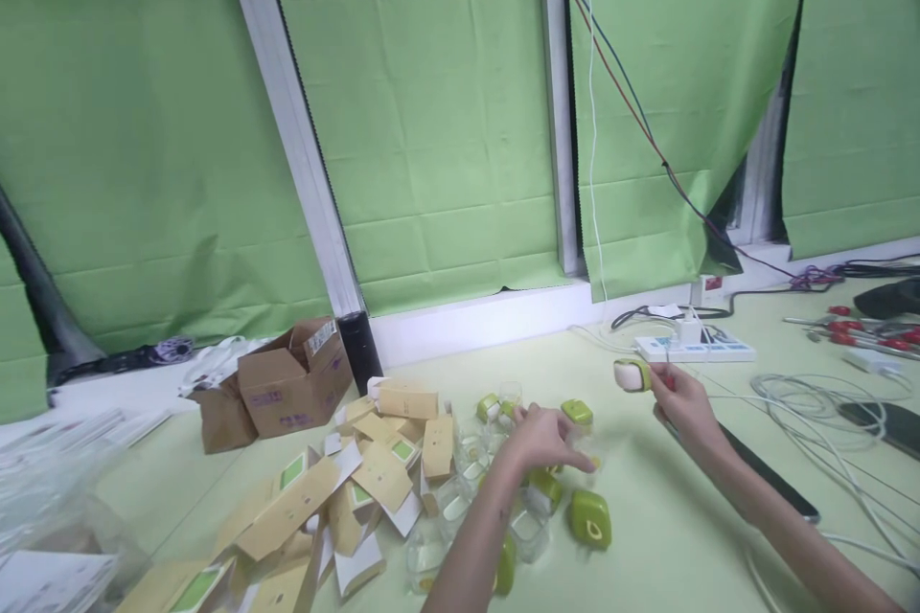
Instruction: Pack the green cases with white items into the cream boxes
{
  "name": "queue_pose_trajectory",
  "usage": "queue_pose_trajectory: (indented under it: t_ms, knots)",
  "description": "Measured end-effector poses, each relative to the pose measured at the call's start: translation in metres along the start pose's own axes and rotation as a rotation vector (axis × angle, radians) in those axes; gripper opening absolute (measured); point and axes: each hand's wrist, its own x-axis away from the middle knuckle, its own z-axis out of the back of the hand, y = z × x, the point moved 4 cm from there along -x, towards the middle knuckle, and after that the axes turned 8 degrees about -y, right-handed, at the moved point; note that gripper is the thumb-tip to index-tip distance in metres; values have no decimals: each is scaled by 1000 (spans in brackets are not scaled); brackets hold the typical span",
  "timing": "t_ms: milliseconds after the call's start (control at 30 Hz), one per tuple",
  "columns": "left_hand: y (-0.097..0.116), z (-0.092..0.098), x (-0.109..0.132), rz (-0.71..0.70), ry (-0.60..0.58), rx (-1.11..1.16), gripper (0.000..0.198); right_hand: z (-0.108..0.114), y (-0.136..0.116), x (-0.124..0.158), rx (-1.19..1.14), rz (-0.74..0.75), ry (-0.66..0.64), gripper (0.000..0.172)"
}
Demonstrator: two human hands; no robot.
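Case juts left from the right hand gripping its green edge.

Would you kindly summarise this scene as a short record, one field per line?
Left hand: the left hand is over a cluster of clear plastic containers and rounded olive-green cases; any grip is hidden
Right hand: the right hand holds up a small green-and-white item
Left of cluster: heaped pale-yellow cardboard boxes
Behind heap: open brown cardboard carton
Beyond right hand: white power strip
Backdrop: hanging light-green sheets
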Motion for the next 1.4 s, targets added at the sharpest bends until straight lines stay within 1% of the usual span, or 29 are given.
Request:
queue_pose_trajectory:
  t_ms: [67,133,200,267,300,367,433,533,600,700,767,867,933,1000,1100,1167,1233,1333,1400]
  knots:
    - [-4,-5,1,14,23,-7,53,6,4,-6,64,17,-85,47]
    - [-5,-8,-1,16,33,-19,66,3,5,-8,135,56,-215,34]
    - [-4,-9,-7,15,44,-26,65,-5,3,-7,199,111,-335,24]
    - [-3,-6,-15,41,85,-26,56,-17,0,-7,253,161,-410,21]
    - [-3,-5,-20,67,113,-26,54,-22,-2,-9,278,180,-425,20]
    - [-5,-3,-31,122,153,-27,58,-35,-6,-15,325,208,-439,23]
    - [-8,-3,-42,164,152,-28,62,-49,-9,-22,361,232,-473,24]
    - [-12,-4,-53,201,148,-32,55,-64,-13,-33,391,261,-541,19]
    - [-14,-5,-55,214,165,-36,55,-64,-15,-43,399,267,-536,22]
    - [-17,-6,-55,215,184,-37,57,-57,-16,-56,415,275,-539,26]
    - [-18,-6,-55,211,190,-35,56,-56,-15,-56,435,289,-606,25]
    - [-19,-7,-55,202,188,-25,54,-61,-10,-46,474,301,-692,24]
    - [-20,-8,-55,193,185,-23,52,-63,-8,-40,497,301,-678,24]
    - [-19,-9,-54,188,186,-25,54,-62,-9,-41,511,295,-615,25]
    - [-18,-5,-49,160,190,-30,62,-52,-12,-52,533,256,-487,27]
    - [-20,5,-40,127,207,-34,65,-46,-12,-61,560,214,-440,27]
    - [-27,21,-26,110,244,-47,58,-44,-8,-64,589,174,-451,27]
    - [-45,45,3,128,278,-95,37,-47,-6,-61,621,145,-520,27]
    - [-56,52,22,146,257,-138,32,-56,-11,-56,628,152,-551,27]
